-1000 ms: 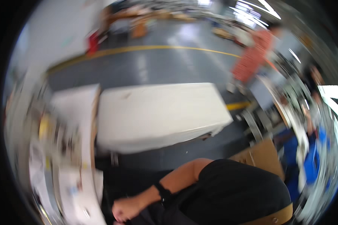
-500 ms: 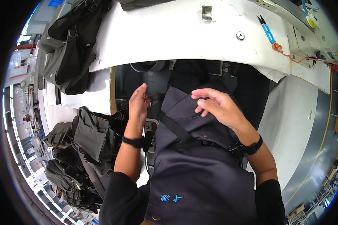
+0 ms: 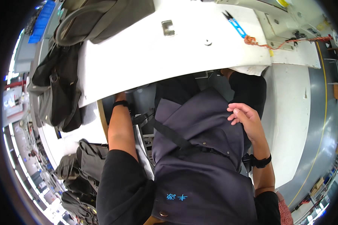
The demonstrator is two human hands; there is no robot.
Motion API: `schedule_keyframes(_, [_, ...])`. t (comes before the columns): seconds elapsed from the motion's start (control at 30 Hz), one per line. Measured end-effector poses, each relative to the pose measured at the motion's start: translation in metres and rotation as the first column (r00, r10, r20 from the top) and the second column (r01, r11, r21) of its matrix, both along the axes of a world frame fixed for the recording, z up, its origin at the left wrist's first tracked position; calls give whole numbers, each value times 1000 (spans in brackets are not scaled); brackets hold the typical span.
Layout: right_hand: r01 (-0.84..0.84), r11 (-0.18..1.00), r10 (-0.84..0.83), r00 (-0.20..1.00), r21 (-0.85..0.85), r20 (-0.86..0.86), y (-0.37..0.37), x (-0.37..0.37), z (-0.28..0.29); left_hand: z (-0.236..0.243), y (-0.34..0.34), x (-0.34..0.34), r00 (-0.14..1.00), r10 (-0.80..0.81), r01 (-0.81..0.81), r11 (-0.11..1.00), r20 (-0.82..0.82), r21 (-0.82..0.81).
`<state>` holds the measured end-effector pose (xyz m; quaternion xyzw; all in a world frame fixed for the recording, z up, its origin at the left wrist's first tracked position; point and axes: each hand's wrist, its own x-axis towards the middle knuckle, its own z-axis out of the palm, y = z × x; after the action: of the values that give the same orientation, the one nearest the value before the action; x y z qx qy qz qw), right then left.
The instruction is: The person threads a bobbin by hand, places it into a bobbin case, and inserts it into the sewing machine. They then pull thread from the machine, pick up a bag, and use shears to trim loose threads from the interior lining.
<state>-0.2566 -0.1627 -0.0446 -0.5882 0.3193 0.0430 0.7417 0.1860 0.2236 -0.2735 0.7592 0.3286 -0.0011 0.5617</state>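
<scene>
Hands part at the sewing worktop

Right hand (image 3: 248, 122), fingers loosely curled, now rests on the dark apron (image 3: 199, 150); left hand has slipped under the white worktop (image 3: 139, 52), its grip hidden.

Navy apron (image 3: 199, 150), white table (image 3: 146, 48), blue snips (image 3: 234, 24), orange cord (image 3: 281, 43).
</scene>
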Motion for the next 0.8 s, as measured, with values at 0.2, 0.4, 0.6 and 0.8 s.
schedule_keyframes(0.2, [-7, 877, 80, 988, -481, 131, -6, 36, 34, -11, -11, 12, 998, -60, 60, 997, 1, 56])
schedule_keyframes(0.4, [198, 485, 281, 887, -852, 367, -18, 131, 53, -15, -14, 9, 993, -115, 112, 985, 14, 134])
schedule_keyframes(0.6, [159, 202, 394, 890, -966, 229, -24, 183, 39, -25, -10, -11, 938, -339, 289, 879, 71, 380])
schedule_keyframes(0.8, [176, 406, 347, 878, -897, 330, -23, 182, 39, 17, -17, -93, 452, -874, 485, 411, 181, 772])
